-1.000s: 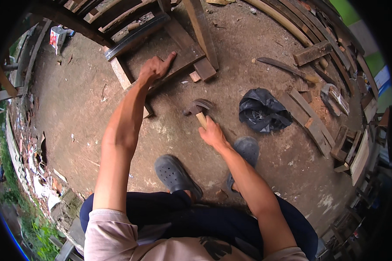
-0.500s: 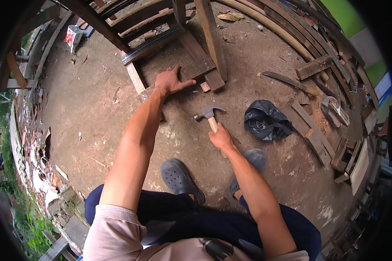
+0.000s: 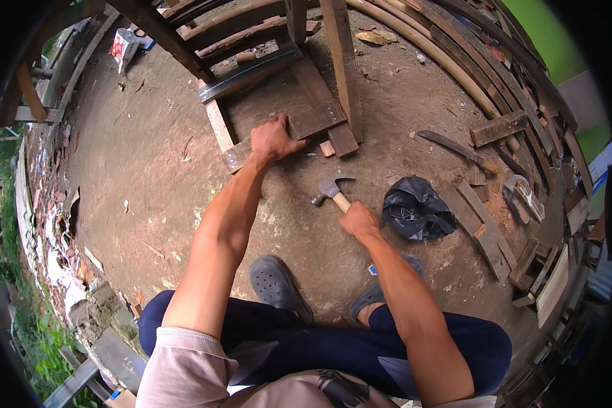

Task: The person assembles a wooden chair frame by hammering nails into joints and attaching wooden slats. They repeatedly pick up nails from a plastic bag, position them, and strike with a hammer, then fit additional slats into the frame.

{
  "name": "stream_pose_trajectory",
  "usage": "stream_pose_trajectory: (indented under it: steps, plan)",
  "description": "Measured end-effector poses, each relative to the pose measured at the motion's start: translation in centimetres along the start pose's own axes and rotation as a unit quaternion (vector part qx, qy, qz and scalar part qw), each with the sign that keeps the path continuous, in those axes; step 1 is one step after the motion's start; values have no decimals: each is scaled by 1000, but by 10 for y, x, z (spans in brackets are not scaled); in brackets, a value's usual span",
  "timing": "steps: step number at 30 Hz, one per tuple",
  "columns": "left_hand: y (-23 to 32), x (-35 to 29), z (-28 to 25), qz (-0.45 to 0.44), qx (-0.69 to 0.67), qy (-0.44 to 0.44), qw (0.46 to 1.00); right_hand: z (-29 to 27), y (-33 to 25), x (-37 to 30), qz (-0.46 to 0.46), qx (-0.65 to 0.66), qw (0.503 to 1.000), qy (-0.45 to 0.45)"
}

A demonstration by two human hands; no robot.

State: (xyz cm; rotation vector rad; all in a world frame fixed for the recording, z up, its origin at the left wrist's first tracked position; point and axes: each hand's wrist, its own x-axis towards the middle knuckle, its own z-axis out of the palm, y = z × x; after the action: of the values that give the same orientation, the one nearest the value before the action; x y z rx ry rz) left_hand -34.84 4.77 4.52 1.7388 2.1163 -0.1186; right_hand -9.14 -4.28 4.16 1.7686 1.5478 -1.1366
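Note:
My left hand (image 3: 277, 138) is closed over the near crosspiece (image 3: 316, 120) of a wooden frame lying on the ground ahead of me. Its thumb points right along the board's near edge, and the fingertips are partly hidden behind the hand. In my right hand (image 3: 360, 220) is a claw hammer (image 3: 332, 187), gripped by its pale wooden handle. The hammer head is held short of the frame, apart from it, claw to the right. A small wood offcut (image 3: 327, 148) lies against the frame's near right corner.
Beside my right hand lies a black plastic bag (image 3: 418, 209). A machete (image 3: 449, 146) and loose planks (image 3: 479, 231) are farther right. An upright wooden post (image 3: 343, 71) rises at the frame's right corner. Rubble and litter (image 3: 54, 251) line the left edge.
My left hand's fingers have drawn in around the board, where they were more spread. The hammer has tilted a little in my right hand. The whole view has shifted slightly.

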Motion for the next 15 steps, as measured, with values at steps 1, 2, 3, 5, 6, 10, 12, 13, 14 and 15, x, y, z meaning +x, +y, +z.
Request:
stream_pose_trajectory:
  steps: [1,2,3,5,6,10,12,13,14,15]
  plan:
    - [1,0,-3,-6,2,-9,1000,1,0,2,0,-4,1000,-4]
    - [-1,-1,-4,-12,3,-18,1000,1,0,5,0,-8,1000,-8]
    - [-3,2,-4,0,-7,-24,1000,-4,-2,9,-3,-10,1000,-3]
    - [-10,8,-3,23,-26,-35,999,-1,2,15,-18,-22,1000,-1]
    - [-10,10,-3,31,-20,-36,999,-1,4,13,-23,-29,999,-2]
    - [-11,16,-5,36,-5,-39,999,6,-2,9,-9,-9,1000,18]
    - [-8,14,-4,24,-3,-36,999,11,-7,5,0,12,1000,18]
    - [-7,11,-5,16,-3,-33,999,11,-7,4,2,16,1000,15]
    - [-5,10,-5,9,-2,-31,999,10,-7,4,3,21,1000,13]
    - [-4,9,-5,10,0,-32,999,9,-7,4,4,25,1000,10]
